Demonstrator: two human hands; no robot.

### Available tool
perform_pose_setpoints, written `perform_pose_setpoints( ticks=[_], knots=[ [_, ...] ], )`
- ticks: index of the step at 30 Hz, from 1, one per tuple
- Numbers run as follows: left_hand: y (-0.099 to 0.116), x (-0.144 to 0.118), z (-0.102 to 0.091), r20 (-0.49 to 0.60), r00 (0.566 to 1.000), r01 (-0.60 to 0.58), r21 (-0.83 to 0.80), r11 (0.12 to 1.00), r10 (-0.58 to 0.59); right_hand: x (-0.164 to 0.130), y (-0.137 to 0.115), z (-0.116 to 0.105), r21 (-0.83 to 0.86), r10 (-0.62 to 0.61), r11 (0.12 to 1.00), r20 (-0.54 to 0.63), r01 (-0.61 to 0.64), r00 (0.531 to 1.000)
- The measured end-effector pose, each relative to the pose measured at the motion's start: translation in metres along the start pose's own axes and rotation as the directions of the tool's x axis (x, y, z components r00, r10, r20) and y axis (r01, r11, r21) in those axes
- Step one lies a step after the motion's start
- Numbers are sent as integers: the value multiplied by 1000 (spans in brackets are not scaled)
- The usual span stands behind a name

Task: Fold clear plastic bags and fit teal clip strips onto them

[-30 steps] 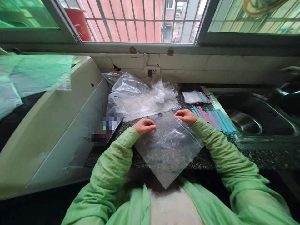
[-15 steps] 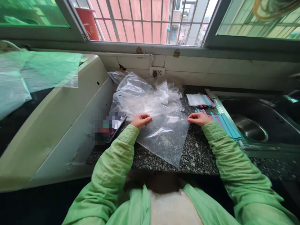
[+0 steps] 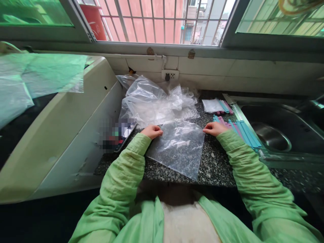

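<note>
Pixelation blurs much of the phone (image 3: 126, 135). The left hand (image 3: 152, 131) covers part of the clear plastic bag's (image 3: 181, 145) left edge; the right sleeve (image 3: 231, 143) hides parts of the pink and blue strips (image 3: 249, 135). The sink (image 3: 303, 130) runs past the right border, and the top border crops a yellowish coil (image 3: 296, 11).

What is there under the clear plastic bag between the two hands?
Under the bag, the dark speckled counter shows through. Bright reflections on the plastic cover some patches, so those cannot be seen.

Bag (image 3: 178, 148) left of sink (image 3: 302, 136)
</note>
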State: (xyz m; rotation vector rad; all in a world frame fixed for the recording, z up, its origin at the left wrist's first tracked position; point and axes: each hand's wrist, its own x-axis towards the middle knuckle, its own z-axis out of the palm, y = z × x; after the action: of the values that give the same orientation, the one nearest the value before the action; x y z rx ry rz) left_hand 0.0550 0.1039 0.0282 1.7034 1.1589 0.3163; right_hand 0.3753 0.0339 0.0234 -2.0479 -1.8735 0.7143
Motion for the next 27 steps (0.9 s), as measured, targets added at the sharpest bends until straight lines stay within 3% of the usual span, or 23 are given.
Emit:
perform_pose_setpoints(
  ticks=[7, 12, 16, 21, 24, 27],
  knots=[
    [-7, 4, -1, -13, 998, -57, 37, 998, 58, 3, 1, 5, -19, -35, 999, -26, 34, 999],
    [-8, -1, -4, 154, 984, -91, -4, 996, 91, 1, 1, 4, -37, -52, 998, -63, 49, 997],
    [-7, -4, -6, 204, 977, -40, -95, 995, 59, -3, -4, -2, -36, -174, 985, -78, 172, 982],
    [-6, 5, -1, 32, 999, 9, -255, 967, -1, -8, -13, -4, -55, -323, 946, -88, 319, 942],
    [-6, 10, 3, -120, 992, -13, -337, 942, -29, -11, -20, -4, -52, -368, 930, -78, 365, 927],
    [-5, 11, 6, -201, 979, -61, -358, 932, -13, -13, -23, -4, -35, -385, 923, -77, 384, 919]
  ],
)
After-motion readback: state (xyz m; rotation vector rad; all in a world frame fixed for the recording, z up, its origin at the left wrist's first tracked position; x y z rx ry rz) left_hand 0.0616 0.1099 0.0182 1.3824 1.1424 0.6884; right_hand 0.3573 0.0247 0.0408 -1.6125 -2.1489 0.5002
